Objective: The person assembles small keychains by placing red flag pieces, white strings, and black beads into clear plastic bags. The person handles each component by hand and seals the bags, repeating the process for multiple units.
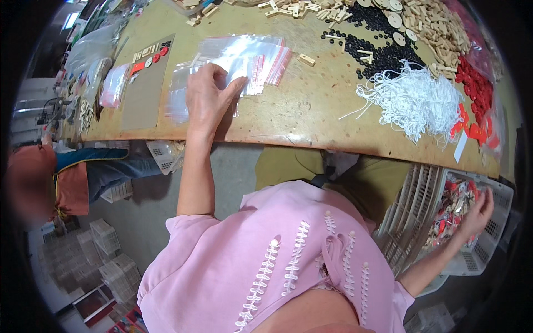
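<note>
Two hands busy: left hand [208, 97] flat on a stack of clear zip bags [233, 61] with red seal strips, near the table [311, 116] front edge, fingers spread, pressing not gripping. Right hand [477, 213] down off the table's right end, in a white plastic basket [488, 250] of filled packets [452, 208]; fingers curled, grasp cannot tell.

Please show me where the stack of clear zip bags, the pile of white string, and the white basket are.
stack of clear zip bags [244, 55], head view, on the clear middle of the top bag.
pile of white string [413, 100], head view, on the pile's centre.
white basket [499, 197], head view, on its upper right rim.
</note>
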Tool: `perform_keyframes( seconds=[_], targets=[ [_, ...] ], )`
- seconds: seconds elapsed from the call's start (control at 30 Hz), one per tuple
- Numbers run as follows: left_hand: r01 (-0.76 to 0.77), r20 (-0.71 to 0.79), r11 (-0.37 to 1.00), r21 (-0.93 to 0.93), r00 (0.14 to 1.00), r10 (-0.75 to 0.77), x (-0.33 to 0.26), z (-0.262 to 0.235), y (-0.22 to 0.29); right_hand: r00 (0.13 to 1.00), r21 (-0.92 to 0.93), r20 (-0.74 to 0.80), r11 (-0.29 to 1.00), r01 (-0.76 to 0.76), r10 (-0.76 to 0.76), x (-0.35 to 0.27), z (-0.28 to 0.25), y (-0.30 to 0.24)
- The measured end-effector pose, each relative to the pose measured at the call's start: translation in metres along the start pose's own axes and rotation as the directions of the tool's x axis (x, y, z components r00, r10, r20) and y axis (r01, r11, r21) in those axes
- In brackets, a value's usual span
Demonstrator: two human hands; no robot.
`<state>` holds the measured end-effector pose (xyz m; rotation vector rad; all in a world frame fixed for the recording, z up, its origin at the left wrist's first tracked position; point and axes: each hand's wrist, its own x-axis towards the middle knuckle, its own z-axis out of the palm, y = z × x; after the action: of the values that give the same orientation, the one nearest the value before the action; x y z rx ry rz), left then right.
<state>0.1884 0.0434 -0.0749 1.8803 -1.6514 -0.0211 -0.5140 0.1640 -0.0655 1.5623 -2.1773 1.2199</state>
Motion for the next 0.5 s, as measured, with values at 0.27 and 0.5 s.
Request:
perform_keyframes(
  seconds=[0.27,0.5],
  targets=[
    [0.098,0.004,0.966,-0.239,0.995,-0.1,-0.007,-0.001,-0.03,0.904,0.486,0.384,0.873,-0.028,-0.185,-0.041,0.112,-0.24],
    [-0.401,-0.087,0.886,-0.234,0.916,0.392,-0.018,-0.023,0.055,0.454,0.599,0.798,0.605,-0.524,-0.396,-0.071,0.148,-0.348]
  ],
)
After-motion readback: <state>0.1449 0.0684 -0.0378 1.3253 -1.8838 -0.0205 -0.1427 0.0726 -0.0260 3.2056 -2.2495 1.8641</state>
